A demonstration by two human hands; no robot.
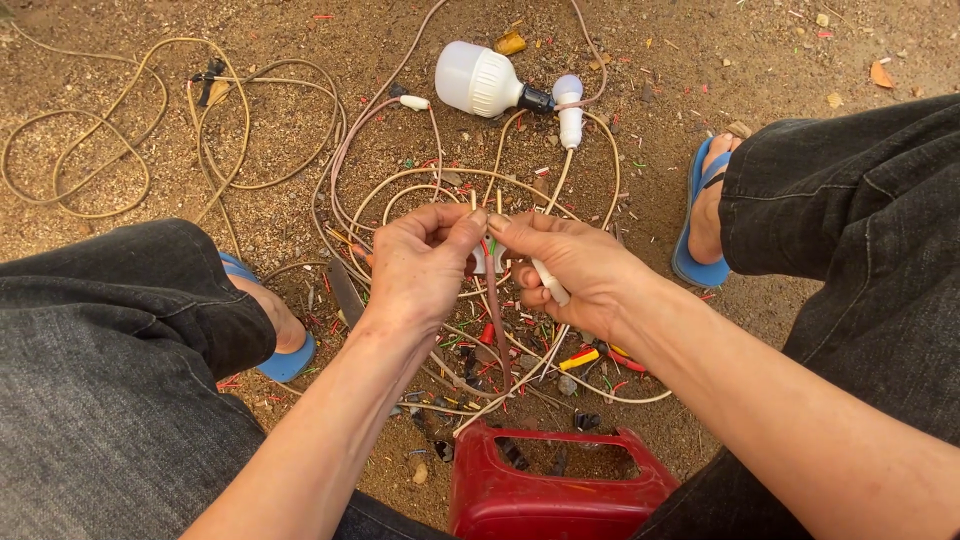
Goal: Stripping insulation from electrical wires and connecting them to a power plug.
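My left hand (418, 262) and my right hand (570, 262) meet above the dirt ground, fingertips pinching the bare ends of thin wires (484, 204) that stick up between them. A brownish cable (495, 320) hangs down from the pinch. In my right palm lies a small white tube-shaped piece (550, 283), gripped by the lower fingers. Beyond the hands lies a white light bulb (478, 80) in a black holder, next to a smaller white bulb (569, 108).
Beige cable (120, 150) loops across the ground at the left. Cut wire scraps and a red-yellow tool handle (580, 358) litter the dirt. A red plastic stool (555, 490) sits between my knees. Blue sandals (700, 220) are on my feet.
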